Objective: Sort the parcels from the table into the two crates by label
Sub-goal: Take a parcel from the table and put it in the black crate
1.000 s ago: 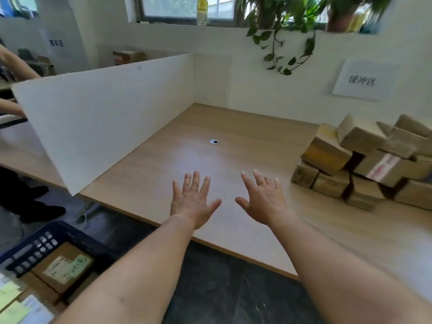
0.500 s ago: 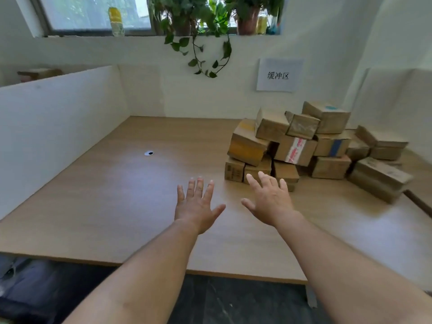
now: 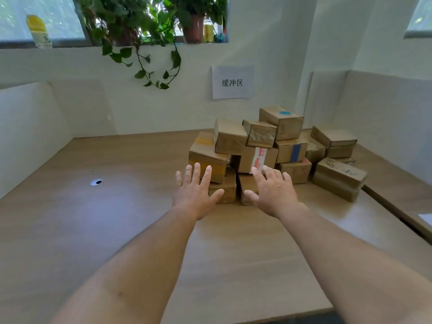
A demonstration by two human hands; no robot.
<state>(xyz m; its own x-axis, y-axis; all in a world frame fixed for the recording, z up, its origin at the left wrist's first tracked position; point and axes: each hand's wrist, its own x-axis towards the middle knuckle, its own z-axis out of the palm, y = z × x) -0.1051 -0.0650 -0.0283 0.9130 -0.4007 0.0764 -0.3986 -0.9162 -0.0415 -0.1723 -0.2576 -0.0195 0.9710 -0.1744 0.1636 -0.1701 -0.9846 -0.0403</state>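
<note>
Yellow bottle (image 3: pixel 38 31) on sill, label blurred. One cable hole (image 3: pixel 96 182) in counter (image 3: pixel 117 230). Left hand (image 3: pixel 195 195): grip open, fingers spread, holding nothing, overlapping pile's left boxes; contact unclear. Wall sign (image 3: pixel 232 82) reads "缓冲区". Parcels (image 3: pixel 268 146): dozen-plus brown boxes heaped at counter's right rear, rear ones hidden; one blue dot, one red-white tape, print unreadable. Right hand (image 3: pixel 272 195): grip open, empty.

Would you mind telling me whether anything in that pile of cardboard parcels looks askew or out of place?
The brown cardboard parcels are heaped, not stacked: the small tape-wrapped box near the top sits tilted, and the large box at the left leans on smaller ones. Nothing looks spilled.
</note>
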